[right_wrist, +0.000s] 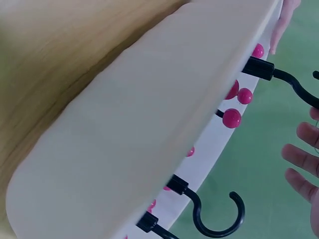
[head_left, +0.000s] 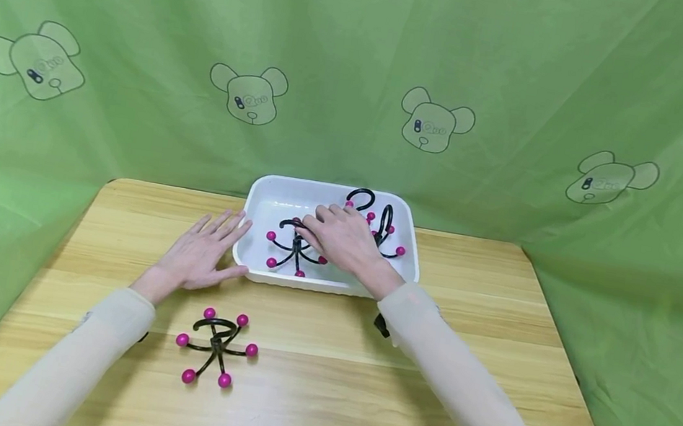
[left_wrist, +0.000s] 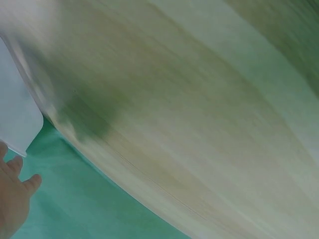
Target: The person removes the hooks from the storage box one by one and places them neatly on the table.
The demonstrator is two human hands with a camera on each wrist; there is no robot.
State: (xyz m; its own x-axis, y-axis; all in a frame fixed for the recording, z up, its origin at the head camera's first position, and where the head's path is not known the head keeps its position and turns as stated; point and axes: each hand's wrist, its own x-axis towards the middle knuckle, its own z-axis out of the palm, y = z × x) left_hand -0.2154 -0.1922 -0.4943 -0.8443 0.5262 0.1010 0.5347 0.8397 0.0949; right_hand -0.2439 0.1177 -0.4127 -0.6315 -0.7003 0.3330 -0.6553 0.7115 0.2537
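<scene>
In the head view, a white plastic tray (head_left: 331, 286) holds several black multi-arm hanger hooks with pink ball tips. My right hand (head_left: 341, 238) reaches over the tray and pinches the curved top of the left hanger hook (head_left: 297, 245), whose arms spread low inside. Two more hanger hooks, one of them at the right (head_left: 379, 236), are partly behind my hand. My left hand (head_left: 198, 255) lies with fingers spread, touching the tray's left edge. Another hanger hook (head_left: 216, 345) stands on the table in front of it. The right wrist view shows fingers (right_wrist: 303, 159) beside a hook top.
The wooden table (head_left: 356, 390) runs back to a green curtain (head_left: 355, 26) printed with mouse-like heads, which also closes off both sides. In the right wrist view, the tray's tall side wall (right_wrist: 109, 114) hides most of the hangers' lower arms.
</scene>
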